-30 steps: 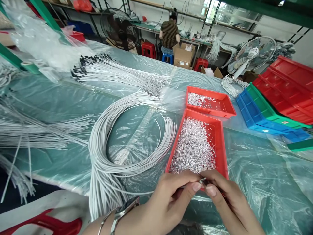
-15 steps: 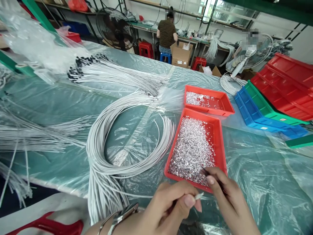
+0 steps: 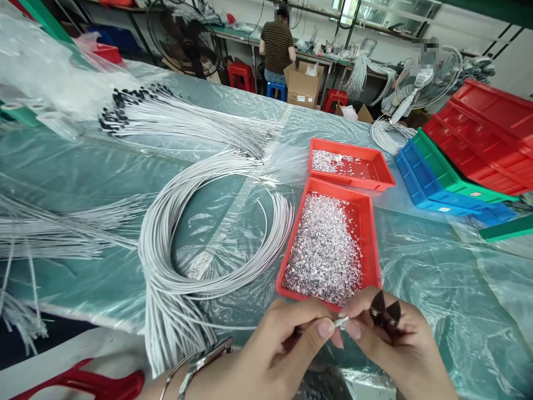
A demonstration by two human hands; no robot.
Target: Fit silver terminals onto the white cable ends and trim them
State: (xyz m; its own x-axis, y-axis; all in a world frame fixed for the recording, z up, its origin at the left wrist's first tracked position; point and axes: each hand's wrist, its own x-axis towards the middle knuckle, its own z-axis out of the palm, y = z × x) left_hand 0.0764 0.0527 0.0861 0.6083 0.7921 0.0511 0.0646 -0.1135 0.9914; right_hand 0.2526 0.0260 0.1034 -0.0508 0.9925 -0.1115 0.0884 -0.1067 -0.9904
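My left hand (image 3: 297, 339) pinches the end of a white cable (image 3: 340, 321) between thumb and forefinger, its tip poking out to the right. The cable's length runs leftward toward a large coil of white cables (image 3: 158, 239) on the table. My right hand (image 3: 391, 344) is closed, thumb and forefinger at that tip; whether they hold a tiny metal piece there I cannot tell. Tucked in the same hand are dark-jawed pliers (image 3: 385, 312), jaws apart and pointing up, handles hidden. Just beyond both hands lies a red tray (image 3: 366, 222) holding many small shiny metal pieces (image 3: 325, 244).
A second red tray (image 3: 378, 169) with fewer pieces sits behind the first. Stacked red, green and blue crates (image 3: 478, 144) stand at right. A bundle of black-ended cables (image 3: 187, 119) lies farther back. Beyond the table are a person (image 3: 277, 47) and a fan (image 3: 183, 36).
My right hand has come up from the near edge of the front tray to the cable tip. The pliers' jaws now show upright in it. My left hand still pinches the cable.
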